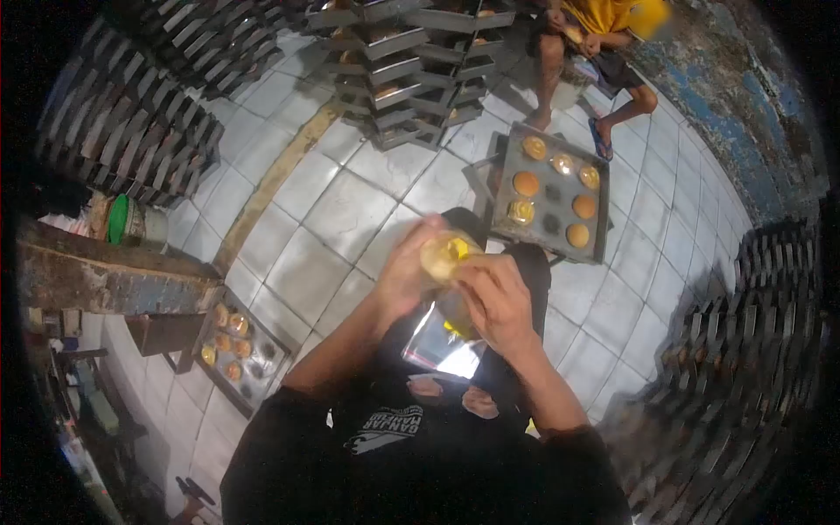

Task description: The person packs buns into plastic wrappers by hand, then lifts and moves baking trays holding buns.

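A round bun [435, 260] with a yellow-printed clear plastic wrapper about it is held up over my lap. My left hand [404, 273] curls round the bun's left side, slightly blurred. From the right, my right hand [497, 302] pinches the wrapper's edge with its fingertips. Shiny clear plastic bags [444, 343] with yellow print lie on my lap below both hands. In front of me a dark metal tray [598, 249] holds several buns, some glossy in plastic and others bare brown.
Tall stacks of metal trays rise at the left [122, 131], top centre [398, 74] and right [700, 385]. Another tray of wrapped buns [278, 366] rests on the tiled floor at lower left. A person in a yellow shirt [604, 17] sits at top right, holding a bun.
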Tool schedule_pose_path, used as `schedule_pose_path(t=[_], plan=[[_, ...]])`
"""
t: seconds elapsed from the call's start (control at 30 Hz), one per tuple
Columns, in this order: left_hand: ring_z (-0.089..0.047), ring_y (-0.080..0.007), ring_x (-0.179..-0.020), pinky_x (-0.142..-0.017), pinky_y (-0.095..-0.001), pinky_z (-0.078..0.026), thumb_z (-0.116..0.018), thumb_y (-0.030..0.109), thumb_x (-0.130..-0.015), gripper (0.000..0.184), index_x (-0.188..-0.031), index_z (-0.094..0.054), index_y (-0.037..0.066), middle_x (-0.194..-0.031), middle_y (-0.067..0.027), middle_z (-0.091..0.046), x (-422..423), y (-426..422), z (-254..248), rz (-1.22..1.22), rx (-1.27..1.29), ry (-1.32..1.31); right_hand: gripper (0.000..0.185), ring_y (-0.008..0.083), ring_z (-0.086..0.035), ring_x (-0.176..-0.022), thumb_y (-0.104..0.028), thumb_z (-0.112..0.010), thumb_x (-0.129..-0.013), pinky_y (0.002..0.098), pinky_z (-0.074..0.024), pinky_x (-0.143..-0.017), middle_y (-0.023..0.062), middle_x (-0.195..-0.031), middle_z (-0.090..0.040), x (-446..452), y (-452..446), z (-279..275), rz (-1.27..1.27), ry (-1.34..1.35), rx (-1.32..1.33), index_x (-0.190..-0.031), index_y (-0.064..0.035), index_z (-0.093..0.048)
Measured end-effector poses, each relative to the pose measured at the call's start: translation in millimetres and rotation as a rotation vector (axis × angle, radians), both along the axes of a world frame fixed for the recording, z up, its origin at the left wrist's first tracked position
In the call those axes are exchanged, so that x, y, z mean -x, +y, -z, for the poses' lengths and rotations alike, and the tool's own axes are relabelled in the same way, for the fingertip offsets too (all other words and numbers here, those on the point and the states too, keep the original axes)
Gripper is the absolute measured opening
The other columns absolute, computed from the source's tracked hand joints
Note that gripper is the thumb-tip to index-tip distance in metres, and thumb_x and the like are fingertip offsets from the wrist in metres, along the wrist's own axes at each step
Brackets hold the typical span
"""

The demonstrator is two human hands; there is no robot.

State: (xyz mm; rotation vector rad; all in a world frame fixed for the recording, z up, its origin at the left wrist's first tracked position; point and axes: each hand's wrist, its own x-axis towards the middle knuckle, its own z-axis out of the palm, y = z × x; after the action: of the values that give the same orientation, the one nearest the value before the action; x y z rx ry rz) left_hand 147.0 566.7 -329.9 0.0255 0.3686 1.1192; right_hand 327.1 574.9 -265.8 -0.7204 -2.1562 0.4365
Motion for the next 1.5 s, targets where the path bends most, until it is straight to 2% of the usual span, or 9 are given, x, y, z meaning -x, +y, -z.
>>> schedule_pose_path(t=[0.07,0.23,0.43,0.57,0.77,0.97,1.1,1.33,1.5], plan=[[-0.066,-0.0204,-0.105,-0.094,-0.0335,-0.051,-0.043,0.041,-0.108,0.048,-0.124,-0.063,0.0,-0.115,-0.0078,-0.069,3.3,15.7,-2.8,-0.305,-0.066,0.755,0.02,0.0324,-0.068,-0.09,-0.01,-0.071,-0.087,0.0351,-0.0549,-0.078,0.0165,-0.099,-0.067,-4.8,22.7,24.6,0.102,0.056,0.279,-0.103,0.001,-0.069],[-0.065,-0.0129,-0.097,-0.088,-0.0289,-0.051,-0.052,0.027,-0.106,0.034,-0.107,-0.071,-0.002,-0.101,-0.0073,-0.072,-13.0,22.4,3.3,-0.36,-0.234,0.909,0.02,0.0325,-0.068,-0.083,-0.016,-0.063,-0.096,0.0361,-0.0529,-0.075,0.0184,-0.091,-0.069,-6.4,45.6,32.5,0.276,0.138,0.65,-0.103,0.0008,-0.069],[-0.061,-0.0103,-0.073,-0.068,-0.0257,-0.049,-0.06,0.017,-0.101,0.023,-0.089,-0.069,0.0,-0.079,-0.0027,-0.068,-14.1,34.4,-21.1,-0.568,-0.22,1.32,0.024,0.0228,-0.062,-0.069,-0.022,-0.064,-0.097,0.0316,-0.0477,-0.067,0.0099,-0.076,-0.066,-11.8,63.4,26.4,0.242,0.081,0.366,-0.089,0.0006,-0.067],[-0.057,-0.0137,-0.088,-0.081,-0.0295,-0.048,-0.062,0.012,-0.098,0.021,-0.084,-0.065,-0.003,-0.099,-0.0066,-0.063,10.3,25.8,-10.8,-0.798,-0.485,1.724,0.031,0.0048,-0.047,-0.066,-0.029,-0.06,-0.1,0.0242,-0.0369,-0.059,-0.0056,-0.071,-0.054,-26.1,82.8,41.3,0.23,0.371,1.067,-0.078,-0.0074,-0.066],[-0.059,-0.0127,-0.089,-0.082,-0.0277,-0.047,-0.063,0.006,-0.095,0.015,-0.087,-0.068,-0.005,-0.102,-0.0049,-0.065,20.2,-24.6,70.7,-0.35,-0.131,1.241,0.024,0.0099,-0.061,-0.064,-0.025,-0.063,-0.101,0.0235,-0.0495,-0.059,0.0033,-0.082,-0.069,-30.7,-2.6,98.1,0.182,0.519,1.619,-0.094,-0.0026,-0.071],[-0.063,-0.0152,-0.108,-0.098,-0.0284,-0.047,-0.065,0.01,-0.096,0.028,-0.121,-0.064,-0.003,-0.119,-0.0079,-0.067,-9.0,28.8,20.4,-0.265,-0.222,0.906,0.019,0.0149,-0.068,-0.088,-0.018,-0.06,-0.101,0.0294,-0.0542,-0.079,0.0043,-0.096,-0.071,-49.0,21.0,80.5,0.384,0.781,1.253,-0.101,-0.0016,-0.07],[-0.051,-0.0241,-0.134,-0.113,-0.0376,-0.038,-0.063,0.003,-0.093,0.052,-0.143,-0.047,-0.001,-0.147,-0.0147,-0.051,-17.1,14.3,14.0,-0.182,-0.527,1.288,0.023,0.0327,-0.067,-0.101,-0.018,-0.062,-0.098,0.0374,-0.0524,-0.089,0.0183,-0.124,-0.067,-121.0,68.9,123.5,0.675,-0.02,0.337,-0.112,0.0008,-0.066],[-0.04,-0.0396,-0.142,-0.113,-0.0467,-0.041,-0.08,0.016,-0.078,0.051,-0.126,-0.065,0.008,-0.151,-0.0172,-0.047,0.8,-48.6,34.2,-0.015,-1.298,2.265,0.047,0.043,-0.056,-0.12,-0.022,-0.069,-0.092,0.0461,-0.0449,-0.104,0.0236,-0.132,-0.057,-121.3,-4.8,102.4,0.441,-0.202,0.521,-0.132,-0.0026,-0.056],[-0.044,-0.0358,-0.139,-0.111,-0.0464,-0.043,-0.079,0.018,-0.078,0.053,-0.127,-0.063,0.009,-0.15,-0.0135,-0.048,-17.2,-56.7,8.5,0.036,-1.212,1.877,0.031,0.0343,-0.058,-0.114,-0.016,-0.07,-0.091,0.0389,-0.0475,-0.098,0.0162,-0.115,-0.065,-96.8,-33.4,29.7,0.096,-0.31,0.41,-0.116,-0.0001,-0.064]])
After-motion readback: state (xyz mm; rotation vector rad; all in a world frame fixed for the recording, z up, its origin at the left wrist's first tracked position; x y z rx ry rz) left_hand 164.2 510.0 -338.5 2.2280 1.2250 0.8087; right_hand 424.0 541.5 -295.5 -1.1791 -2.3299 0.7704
